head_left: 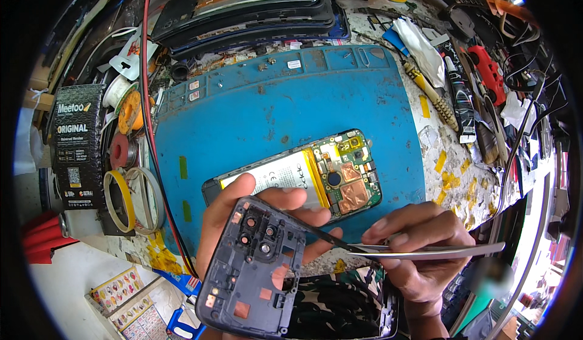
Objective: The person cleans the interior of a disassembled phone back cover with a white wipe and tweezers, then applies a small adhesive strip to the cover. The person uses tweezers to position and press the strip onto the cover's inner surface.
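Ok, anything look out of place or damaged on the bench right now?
Nothing looks broken. The opened phone lies askew on the blue mat, battery and board bare. The left hand holds its removed back frame tilted; the right hand points tweezers at it.

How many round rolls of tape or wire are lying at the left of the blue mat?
4: a white roll, an orange one, a red one, and a yellow ring nearest the left hand. More may be hidden underneath the clutter.

Opened phone (303,173) lies on the mat (273,103); tape rolls (130,197) left, tools (461,97) right
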Motion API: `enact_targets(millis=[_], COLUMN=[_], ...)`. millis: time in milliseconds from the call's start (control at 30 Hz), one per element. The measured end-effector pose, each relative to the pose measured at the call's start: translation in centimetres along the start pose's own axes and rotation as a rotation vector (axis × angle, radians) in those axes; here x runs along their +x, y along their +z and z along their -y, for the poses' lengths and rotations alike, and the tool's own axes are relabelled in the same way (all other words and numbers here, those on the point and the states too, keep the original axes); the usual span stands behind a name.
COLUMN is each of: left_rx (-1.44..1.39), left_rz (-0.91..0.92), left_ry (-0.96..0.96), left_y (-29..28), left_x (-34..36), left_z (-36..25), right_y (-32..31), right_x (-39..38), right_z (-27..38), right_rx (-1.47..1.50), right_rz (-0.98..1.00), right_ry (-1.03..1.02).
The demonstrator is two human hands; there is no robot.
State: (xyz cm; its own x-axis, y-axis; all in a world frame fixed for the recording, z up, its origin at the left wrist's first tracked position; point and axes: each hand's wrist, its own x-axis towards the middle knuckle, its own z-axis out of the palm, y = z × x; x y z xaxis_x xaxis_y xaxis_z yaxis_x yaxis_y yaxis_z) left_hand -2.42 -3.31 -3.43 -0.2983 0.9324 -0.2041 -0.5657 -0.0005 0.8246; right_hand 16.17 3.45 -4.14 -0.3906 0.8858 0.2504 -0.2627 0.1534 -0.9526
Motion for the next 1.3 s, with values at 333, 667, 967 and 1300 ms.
enact_targets(millis=[333, 667, 967, 1300], left_rx=[-0.186, -0.185, -0.180, -0.037], left_rz=[0.226, 0.420, 0.412, 0.292], left_ry=[-0.176, -0.410, -0.390, -0.338], left_y=[2.7, 6.9, 7.7, 7.8], left_x=[-0.2, 0.7, 0.7, 0.2], left_z=[-1.2, 0.3, 0.7, 0.2], right_y=[-1.6, -6.2, -6.9, -6.5], right_x=[-1.3, -5.1, -5.7, -5.2], right_z=[1.4, 4.1, 4.1, 3.6], right_rx=[0.293, 0.159, 0.258, 0.279], right_rz=[-0.298, -0.463, -0.470, -0.366], right_ry=[-0.079, -0.091, 0.002, 0.130])
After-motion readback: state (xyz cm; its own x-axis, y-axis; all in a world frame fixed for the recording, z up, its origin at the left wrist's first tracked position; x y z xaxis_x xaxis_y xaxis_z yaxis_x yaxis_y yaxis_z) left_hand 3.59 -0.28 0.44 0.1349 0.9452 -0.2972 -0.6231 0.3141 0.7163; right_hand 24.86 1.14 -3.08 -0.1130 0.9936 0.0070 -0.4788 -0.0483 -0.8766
